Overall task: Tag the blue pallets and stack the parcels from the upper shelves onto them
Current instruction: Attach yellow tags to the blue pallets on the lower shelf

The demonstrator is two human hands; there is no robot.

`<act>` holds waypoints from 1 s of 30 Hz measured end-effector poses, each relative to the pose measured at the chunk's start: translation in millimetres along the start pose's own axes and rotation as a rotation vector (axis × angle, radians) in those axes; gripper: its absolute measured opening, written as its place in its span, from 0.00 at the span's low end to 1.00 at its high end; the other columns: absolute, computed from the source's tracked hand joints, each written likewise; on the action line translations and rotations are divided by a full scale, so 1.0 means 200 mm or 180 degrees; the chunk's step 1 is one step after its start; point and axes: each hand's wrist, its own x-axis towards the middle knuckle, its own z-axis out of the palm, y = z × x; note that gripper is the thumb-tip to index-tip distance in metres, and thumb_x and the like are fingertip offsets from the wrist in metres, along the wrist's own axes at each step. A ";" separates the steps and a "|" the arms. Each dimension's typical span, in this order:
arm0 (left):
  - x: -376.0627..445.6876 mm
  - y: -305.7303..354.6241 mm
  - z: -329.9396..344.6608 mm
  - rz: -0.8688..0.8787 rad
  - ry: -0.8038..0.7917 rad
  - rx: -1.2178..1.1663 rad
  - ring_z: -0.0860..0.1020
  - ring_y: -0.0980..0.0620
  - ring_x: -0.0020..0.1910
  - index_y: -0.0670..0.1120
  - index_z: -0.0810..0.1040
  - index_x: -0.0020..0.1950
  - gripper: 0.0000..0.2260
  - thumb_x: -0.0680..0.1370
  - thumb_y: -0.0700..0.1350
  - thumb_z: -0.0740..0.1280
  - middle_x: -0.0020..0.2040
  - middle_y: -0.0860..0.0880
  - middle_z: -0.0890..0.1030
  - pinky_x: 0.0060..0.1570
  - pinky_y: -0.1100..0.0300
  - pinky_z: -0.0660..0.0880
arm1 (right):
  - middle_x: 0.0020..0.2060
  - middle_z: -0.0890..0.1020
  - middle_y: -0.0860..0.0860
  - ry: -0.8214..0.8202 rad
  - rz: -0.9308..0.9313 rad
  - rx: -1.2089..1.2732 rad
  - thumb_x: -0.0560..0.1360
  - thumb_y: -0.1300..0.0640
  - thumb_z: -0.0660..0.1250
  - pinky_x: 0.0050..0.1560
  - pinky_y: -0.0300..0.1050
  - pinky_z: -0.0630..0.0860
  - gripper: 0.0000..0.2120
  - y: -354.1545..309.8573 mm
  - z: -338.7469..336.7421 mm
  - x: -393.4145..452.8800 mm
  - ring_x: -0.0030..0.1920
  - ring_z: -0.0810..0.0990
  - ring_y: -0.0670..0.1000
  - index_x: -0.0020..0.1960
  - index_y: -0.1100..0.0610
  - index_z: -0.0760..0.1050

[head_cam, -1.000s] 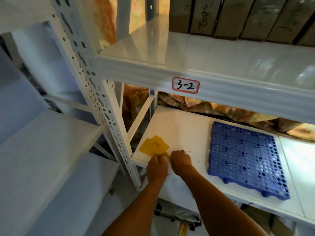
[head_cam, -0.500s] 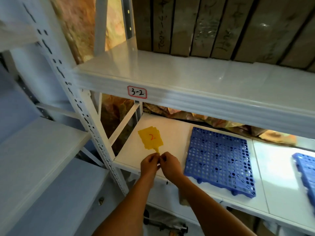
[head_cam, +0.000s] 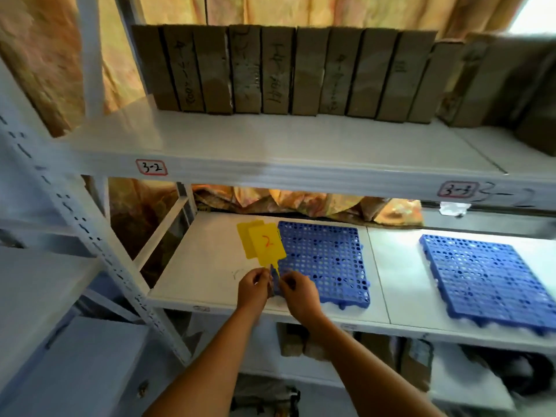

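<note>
A yellow tag (head_cam: pixel 266 243) marked with a red 2 stands up from its thin stem at the near left corner of a blue pallet (head_cam: pixel 326 261). My left hand (head_cam: pixel 252 288) and my right hand (head_cam: pixel 296 293) both pinch the tag's stem, close together at the pallet's corner. A second blue pallet (head_cam: pixel 487 279) lies further right on the same white shelf (head_cam: pixel 207 266). Several brown cardboard parcels (head_cam: pixel 276 70) stand upright in a row on the upper shelf (head_cam: pixel 240 139), with more parcels (head_cam: pixel 496 82) at its right end.
Shelf labels reading 3-2 (head_cam: pixel 151 167) and another label (head_cam: pixel 458 189) sit on the upper shelf's front edge. A perforated white upright (head_cam: pixel 90 236) frames the left side. Boxes and dark items (head_cam: pixel 415 362) fill the shelf below. Orange patterned cloth hangs behind.
The view has swung up and to the right, bringing in the parcels and second pallet. Both hands carried the tag rightward from the bare shelf to the pallet's near left corner.
</note>
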 end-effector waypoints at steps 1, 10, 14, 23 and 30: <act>-0.01 0.00 0.06 0.0012 -0.0046 0.0061 0.80 0.45 0.39 0.39 0.82 0.50 0.07 0.82 0.40 0.65 0.43 0.40 0.83 0.39 0.58 0.80 | 0.41 0.85 0.48 0.0085 0.0044 -0.0052 0.82 0.55 0.67 0.44 0.46 0.77 0.06 0.03 -0.06 -0.03 0.43 0.83 0.50 0.47 0.51 0.81; -0.35 0.02 0.88 -0.0184 -0.1139 -0.0162 0.77 0.45 0.37 0.40 0.76 0.51 0.05 0.84 0.38 0.61 0.41 0.41 0.78 0.31 0.59 0.77 | 0.46 0.87 0.46 0.0648 0.0577 -0.0625 0.79 0.50 0.70 0.49 0.47 0.80 0.04 0.51 -0.86 -0.36 0.46 0.84 0.50 0.49 0.49 0.83; -0.56 0.04 1.31 -0.0353 -0.1474 -0.0427 0.80 0.48 0.41 0.45 0.75 0.54 0.04 0.85 0.40 0.61 0.44 0.46 0.80 0.34 0.58 0.79 | 0.48 0.88 0.46 0.0933 0.0921 -0.0929 0.79 0.48 0.71 0.44 0.42 0.73 0.07 0.80 -1.29 -0.49 0.47 0.84 0.49 0.51 0.50 0.84; -0.78 -0.02 2.18 -0.0405 -0.1663 -0.0213 0.74 0.49 0.32 0.38 0.76 0.57 0.07 0.84 0.35 0.59 0.38 0.43 0.76 0.26 0.62 0.73 | 0.51 0.87 0.50 0.0850 0.1099 -0.1304 0.80 0.48 0.68 0.50 0.49 0.78 0.07 1.44 -2.11 -0.42 0.54 0.85 0.56 0.52 0.50 0.83; -0.91 -0.06 2.53 -0.0612 -0.1087 -0.0421 0.76 0.52 0.33 0.42 0.75 0.56 0.05 0.85 0.37 0.59 0.39 0.46 0.78 0.26 0.65 0.75 | 0.55 0.86 0.50 0.0090 0.0807 -0.2070 0.79 0.51 0.69 0.51 0.47 0.76 0.06 1.84 -2.53 -0.19 0.57 0.83 0.57 0.52 0.50 0.84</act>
